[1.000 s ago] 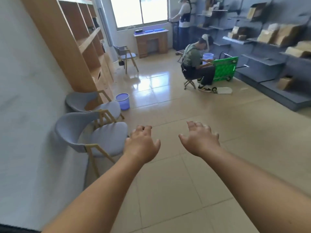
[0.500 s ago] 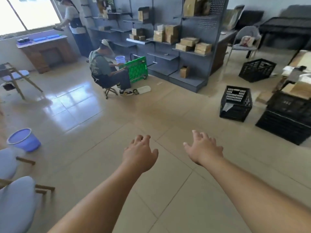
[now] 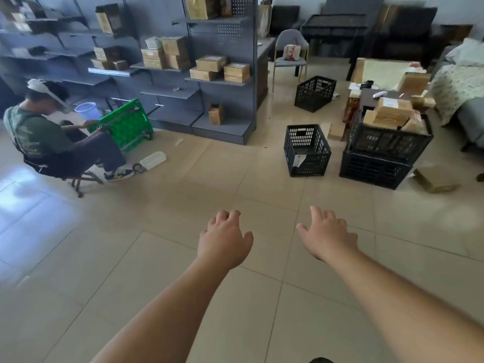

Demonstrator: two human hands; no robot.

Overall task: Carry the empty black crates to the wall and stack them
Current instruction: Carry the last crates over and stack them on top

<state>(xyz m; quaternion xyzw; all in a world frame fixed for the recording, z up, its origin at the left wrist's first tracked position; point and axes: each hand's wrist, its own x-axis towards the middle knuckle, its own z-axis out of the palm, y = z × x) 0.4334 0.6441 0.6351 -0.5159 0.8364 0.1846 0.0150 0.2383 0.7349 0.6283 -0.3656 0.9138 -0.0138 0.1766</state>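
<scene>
You are at the fetch step. Beside the stack of box-filled crates (image 3: pixel 377 169), the nearest black crate (image 3: pixel 307 150) stands alone on the tiles ahead of you, seemingly empty but for a paper slip. Your left hand (image 3: pixel 225 242) and right hand (image 3: pixel 327 235) hover relaxed, holding nothing; next, walk up and grip its rim. Grey shelving (image 3: pixel 222 35) and a seated person (image 3: pixel 39 137) lie leftward, well clear; a cardboard box (image 3: pixel 436 179) lies by the stack.

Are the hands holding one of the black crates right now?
No. The left hand and the right hand are both bare, fingers loose, out over the floor. The nearest black crate stands untouched ahead.
</scene>
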